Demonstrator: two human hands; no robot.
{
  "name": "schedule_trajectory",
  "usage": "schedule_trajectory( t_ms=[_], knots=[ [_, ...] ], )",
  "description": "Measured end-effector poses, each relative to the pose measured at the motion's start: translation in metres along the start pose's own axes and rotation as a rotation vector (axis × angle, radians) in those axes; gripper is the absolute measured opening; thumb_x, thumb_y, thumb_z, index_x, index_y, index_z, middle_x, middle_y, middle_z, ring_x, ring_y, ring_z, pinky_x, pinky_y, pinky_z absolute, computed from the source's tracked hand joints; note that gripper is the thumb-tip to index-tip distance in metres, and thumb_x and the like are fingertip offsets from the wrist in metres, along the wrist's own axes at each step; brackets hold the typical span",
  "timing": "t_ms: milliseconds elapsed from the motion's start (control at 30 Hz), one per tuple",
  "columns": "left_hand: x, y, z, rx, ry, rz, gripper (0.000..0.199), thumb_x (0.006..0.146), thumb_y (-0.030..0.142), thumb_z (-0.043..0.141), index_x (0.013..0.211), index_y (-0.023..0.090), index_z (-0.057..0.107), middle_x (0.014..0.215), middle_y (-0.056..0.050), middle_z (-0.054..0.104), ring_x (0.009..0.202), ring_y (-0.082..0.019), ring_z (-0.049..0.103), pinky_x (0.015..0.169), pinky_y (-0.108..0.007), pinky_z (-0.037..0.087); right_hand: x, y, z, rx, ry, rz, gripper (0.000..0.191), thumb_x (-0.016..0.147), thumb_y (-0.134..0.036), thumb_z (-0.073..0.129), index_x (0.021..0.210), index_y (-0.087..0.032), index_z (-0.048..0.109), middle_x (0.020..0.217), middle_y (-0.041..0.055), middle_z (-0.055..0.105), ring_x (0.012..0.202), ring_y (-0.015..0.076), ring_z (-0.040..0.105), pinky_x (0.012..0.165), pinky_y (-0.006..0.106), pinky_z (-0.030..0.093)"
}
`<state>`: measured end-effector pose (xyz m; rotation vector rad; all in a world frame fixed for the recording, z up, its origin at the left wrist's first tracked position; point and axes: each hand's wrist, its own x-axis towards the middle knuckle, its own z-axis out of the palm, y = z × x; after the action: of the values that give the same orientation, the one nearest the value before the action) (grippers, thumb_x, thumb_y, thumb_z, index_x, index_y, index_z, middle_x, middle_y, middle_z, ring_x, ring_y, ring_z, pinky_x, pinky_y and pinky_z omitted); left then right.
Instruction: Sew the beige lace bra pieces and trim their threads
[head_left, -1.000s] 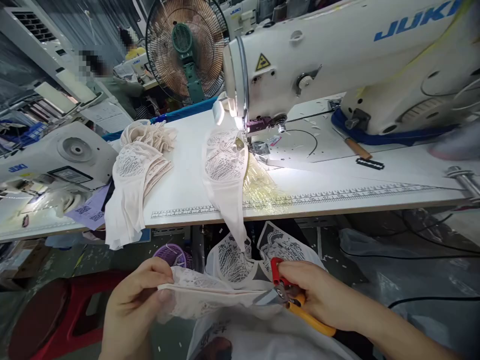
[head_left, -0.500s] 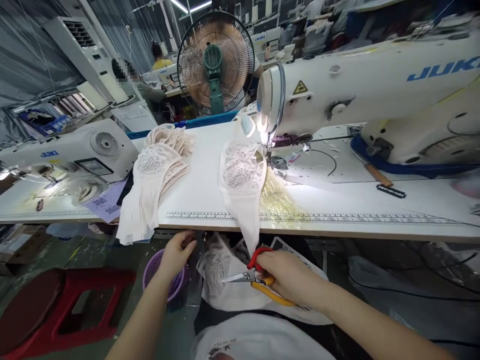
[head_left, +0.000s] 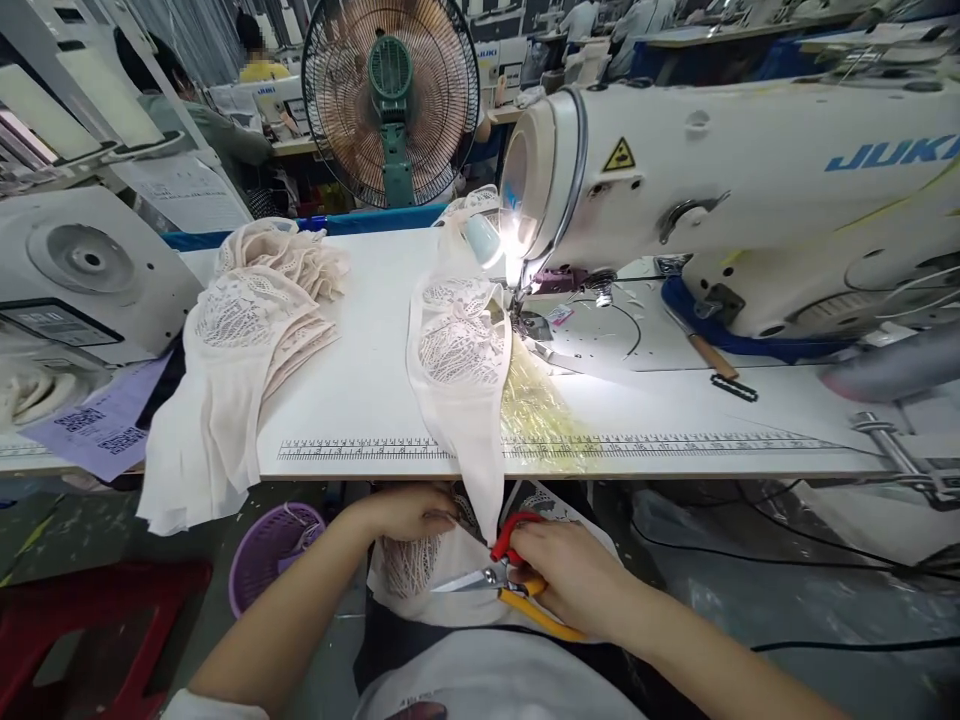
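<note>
My right hand (head_left: 562, 570) is closed around a pair of scissors (head_left: 480, 579) with red and yellow handles, the blades spread and pointing left over my lap. White lace bra pieces (head_left: 412, 568) lie across my lap below the table edge. At their upper edge my left hand (head_left: 409, 512) has its fingers bent together, seemingly pinching the lace; the fingertips are partly hidden. Another lace bra piece (head_left: 459, 350) lies under the sewing machine's needle area, its narrow end hanging over the table edge just above the scissors.
The sewing machine (head_left: 675, 170) stands at the right, its lamp lit. A stack of bra pieces (head_left: 232, 350) overhangs the table at the left. A fan (head_left: 391, 100) stands behind; a purple basket (head_left: 259, 560) and red stool (head_left: 97, 620) are below left. Another person (head_left: 217, 130) sits beyond.
My left hand has moved right, from above the purple basket to the lace on my lap. The right hand still holds the scissors in about the same place. The view has shifted right.
</note>
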<state>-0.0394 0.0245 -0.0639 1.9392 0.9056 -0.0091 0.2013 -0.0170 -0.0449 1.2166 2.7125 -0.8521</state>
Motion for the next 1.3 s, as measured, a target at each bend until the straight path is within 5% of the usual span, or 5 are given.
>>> schedule_trajectory(
  t_ms=[333, 467, 733, 1067, 1300],
  knots=[
    [-0.036, 0.027, -0.006, 0.008, 0.093, -0.147, 0.017, 0.083, 0.020, 0.050, 0.081, 0.018, 0.067, 0.081, -0.003, 0.064, 0.078, -0.019, 0.060, 0.066, -0.024, 0.044, -0.028, 0.054, -0.003, 0.218, 0.032, 0.116, 0.026, 0.060, 0.001, 0.048, 0.063, -0.022, 0.036, 0.065, 0.0007, 0.056, 0.058, 0.0158, 0.052, 0.052, 0.024, 0.034],
    [-0.037, 0.034, -0.003, 0.033, 0.106, -0.173, 0.021, 0.085, 0.022, 0.047, 0.081, 0.019, 0.067, 0.080, -0.003, 0.063, 0.075, -0.018, 0.059, 0.065, -0.023, 0.043, -0.039, 0.065, 0.002, 0.356, 0.106, 0.116, 0.028, 0.068, -0.006, 0.048, 0.061, -0.024, 0.027, 0.060, -0.0033, 0.045, 0.055, 0.0126, 0.043, 0.052, 0.023, 0.034],
    [-0.045, 0.041, 0.011, 0.220, 0.148, -0.144, 0.028, 0.091, 0.028, 0.040, 0.077, 0.021, 0.063, 0.075, -0.004, 0.059, 0.071, -0.018, 0.058, 0.062, -0.024, 0.044, -0.053, 0.065, 0.013, 0.580, 0.328, 0.115, 0.027, 0.079, -0.037, 0.048, 0.062, -0.023, 0.031, 0.059, -0.0047, 0.036, 0.053, 0.0116, 0.035, 0.049, 0.024, 0.033],
    [-0.065, 0.054, 0.035, 0.230, 0.274, -0.169, 0.024, 0.092, 0.028, 0.039, 0.086, 0.021, 0.062, 0.083, -0.006, 0.059, 0.073, -0.018, 0.059, 0.060, -0.024, 0.046, -0.068, 0.056, 0.021, 0.671, 0.479, 0.103, 0.016, 0.079, -0.030, 0.052, 0.070, -0.017, 0.056, 0.059, -0.0005, 0.052, 0.053, 0.0137, 0.048, 0.048, 0.026, 0.041],
    [-0.072, 0.063, 0.040, -0.034, 0.357, -0.148, 0.022, 0.091, 0.028, 0.044, 0.082, 0.020, 0.063, 0.084, -0.007, 0.064, 0.078, -0.018, 0.061, 0.068, -0.025, 0.049, -0.077, 0.046, 0.021, 0.700, 0.622, 0.001, 0.007, 0.078, -0.021, 0.054, 0.081, -0.019, 0.060, 0.065, 0.0011, 0.060, 0.053, 0.0140, 0.055, 0.049, 0.026, 0.047]
  ],
)
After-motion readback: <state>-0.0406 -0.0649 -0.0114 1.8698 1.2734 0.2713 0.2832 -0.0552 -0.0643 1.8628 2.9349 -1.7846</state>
